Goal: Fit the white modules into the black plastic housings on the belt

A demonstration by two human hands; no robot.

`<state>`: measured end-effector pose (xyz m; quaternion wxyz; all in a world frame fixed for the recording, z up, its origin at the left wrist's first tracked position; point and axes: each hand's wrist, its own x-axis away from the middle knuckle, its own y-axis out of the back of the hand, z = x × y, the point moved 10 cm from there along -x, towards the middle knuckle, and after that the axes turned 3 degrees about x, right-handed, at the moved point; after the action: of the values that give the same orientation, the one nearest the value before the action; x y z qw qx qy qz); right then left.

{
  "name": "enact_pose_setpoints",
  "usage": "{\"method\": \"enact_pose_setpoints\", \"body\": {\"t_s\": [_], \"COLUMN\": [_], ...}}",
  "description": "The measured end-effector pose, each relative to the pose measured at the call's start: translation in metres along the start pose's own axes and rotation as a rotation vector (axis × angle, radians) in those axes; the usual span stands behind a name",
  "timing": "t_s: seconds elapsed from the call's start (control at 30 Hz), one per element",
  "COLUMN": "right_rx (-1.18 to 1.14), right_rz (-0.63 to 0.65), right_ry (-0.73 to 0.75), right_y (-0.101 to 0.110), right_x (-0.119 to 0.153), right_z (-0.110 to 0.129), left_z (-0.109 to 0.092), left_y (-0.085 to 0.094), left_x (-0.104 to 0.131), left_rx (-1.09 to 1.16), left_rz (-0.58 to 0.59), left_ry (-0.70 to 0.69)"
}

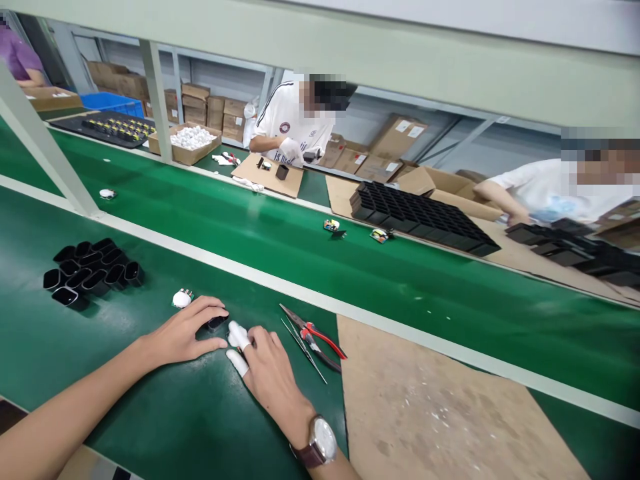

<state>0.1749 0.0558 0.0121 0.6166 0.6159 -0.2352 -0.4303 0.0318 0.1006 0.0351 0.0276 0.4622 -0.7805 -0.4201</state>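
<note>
My left hand (pixel 193 333) curves around a small black plastic case (pixel 217 324) on the green bench, fingers on its far side and thumb on its near side. Close beside it, my right hand (pixel 270 370), with white finger cots on thumb and forefinger, pinches a small circuit board (pixel 239 347), mostly hidden by the fingers. Another circuit board with a white top (pixel 183 298) lies just beyond my left hand. To the right of my right hand rest metal tweezers (pixel 305 351) and red-handled long-nose pliers (pixel 313 333).
A cluster of open black cases (pixel 93 273) stands at the left. Cardboard (pixel 425 400) covers the bench at the right. Beyond a pale rail runs a green conveyor belt (pixel 240 230) carrying a few circuit boards. Co-workers sit opposite, near rows of black cases (pixel 420 217). A slanted post (pixel 45 147) rises at left.
</note>
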Motion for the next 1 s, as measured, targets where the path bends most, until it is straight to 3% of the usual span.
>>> {"method": "enact_pose_setpoints", "body": {"t_s": [0.1, 0.17, 0.3, 0.5, 0.77, 1.0], "right_rx": [-0.126, -0.199, -0.168, -0.058, -0.126, -0.282], "right_rz": [-0.085, -0.105, -0.024, 0.004, -0.001, -0.191], "right_ry": [-0.090, -0.065, 0.045, 0.033, 0.013, 0.014], "right_y": [0.009, 0.014, 0.014, 0.012, 0.010, 0.021], "right_x": [0.005, 0.005, 0.002, 0.002, 0.002, 0.000], "right_z": [-0.014, -0.014, -0.002, -0.003, -0.003, -0.005], "left_z": [0.001, 0.002, -0.001, -0.002, 0.003, 0.007], "left_y": [0.000, 0.000, -0.001, -0.003, -0.008, -0.007], "left_x": [0.001, 0.002, 0.002, 0.003, 0.004, 0.007], "left_rx": [0.004, 0.005, 0.014, 0.054, 0.058, 0.068], "left_rz": [0.017, 0.025, 0.047, 0.057, 0.084, 0.117], "left_ry": [0.028, 0.039, 0.030, 0.003, 0.025, 0.087]}}
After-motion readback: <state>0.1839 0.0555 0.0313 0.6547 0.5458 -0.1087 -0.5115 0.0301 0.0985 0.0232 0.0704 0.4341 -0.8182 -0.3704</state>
